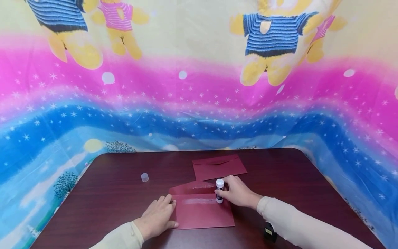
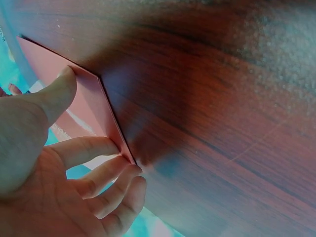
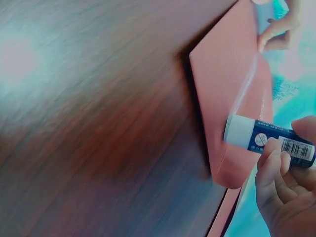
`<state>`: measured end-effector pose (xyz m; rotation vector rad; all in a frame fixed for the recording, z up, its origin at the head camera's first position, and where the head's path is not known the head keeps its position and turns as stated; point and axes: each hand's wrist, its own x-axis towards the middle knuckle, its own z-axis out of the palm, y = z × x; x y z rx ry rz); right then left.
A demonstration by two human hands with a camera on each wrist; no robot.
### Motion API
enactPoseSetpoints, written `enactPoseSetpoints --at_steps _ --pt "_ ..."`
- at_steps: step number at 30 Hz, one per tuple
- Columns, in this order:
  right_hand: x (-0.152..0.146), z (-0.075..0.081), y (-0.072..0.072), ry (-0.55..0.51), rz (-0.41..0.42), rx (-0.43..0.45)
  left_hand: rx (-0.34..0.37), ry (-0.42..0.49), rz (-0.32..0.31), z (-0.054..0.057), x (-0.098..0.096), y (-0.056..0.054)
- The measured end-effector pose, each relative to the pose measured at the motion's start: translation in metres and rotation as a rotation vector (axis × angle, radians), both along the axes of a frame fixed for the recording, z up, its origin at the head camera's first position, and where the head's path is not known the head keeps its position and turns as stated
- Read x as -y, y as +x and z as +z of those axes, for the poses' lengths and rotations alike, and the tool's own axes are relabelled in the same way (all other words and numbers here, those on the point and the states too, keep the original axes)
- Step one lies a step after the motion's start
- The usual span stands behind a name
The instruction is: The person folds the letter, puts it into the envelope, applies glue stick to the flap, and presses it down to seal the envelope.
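A dark red envelope point(image 1: 203, 218) lies on the table with its flap point(image 1: 183, 189) opened away from the person. Whitish glue streaks point(image 1: 196, 201) run across its upper part, and fainter ones mark the flap. My right hand point(image 1: 240, 193) pinches a glue stick point(image 1: 219, 192) between thumb and fingers; its white end meets the envelope by the right end of the streak in the right wrist view. At the envelope's left edge, my left hand point(image 1: 157, 215) presses down with thumb and fingers spread, the thumb point(image 2: 63, 91) on the paper.
Behind stands a second red envelope point(image 1: 220, 169) lying flat, its flap folded down. A small translucent cap point(image 1: 144, 177) sits at the left. Under the right sleeve is a black object point(image 1: 269, 232). A printed curtain point(image 1: 199, 114) surrounds the dark wood table point(image 1: 102, 193).
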<state>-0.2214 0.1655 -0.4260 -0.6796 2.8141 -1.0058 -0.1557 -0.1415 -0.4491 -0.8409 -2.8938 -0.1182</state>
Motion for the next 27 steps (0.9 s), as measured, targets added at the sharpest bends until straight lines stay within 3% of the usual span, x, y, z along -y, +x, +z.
enactPoseSetpoints --at_steps 6,10,19,27 --pt "0.009 0.004 -0.002 -0.147 -0.046 0.126 0.013 -0.001 0.008 -0.001 0.000 0.000" --pt "0.027 0.007 -0.002 -0.216 -0.031 0.131 0.014 -0.003 0.011 -0.001 0.000 0.000" --pt "0.076 -0.002 -0.001 -0.169 0.095 0.079 0.025 -0.002 0.016 0.001 0.000 -0.001" --pt "0.103 -0.003 -0.004 -0.076 0.117 0.015 0.021 -0.012 0.013 0.001 0.000 -0.001"
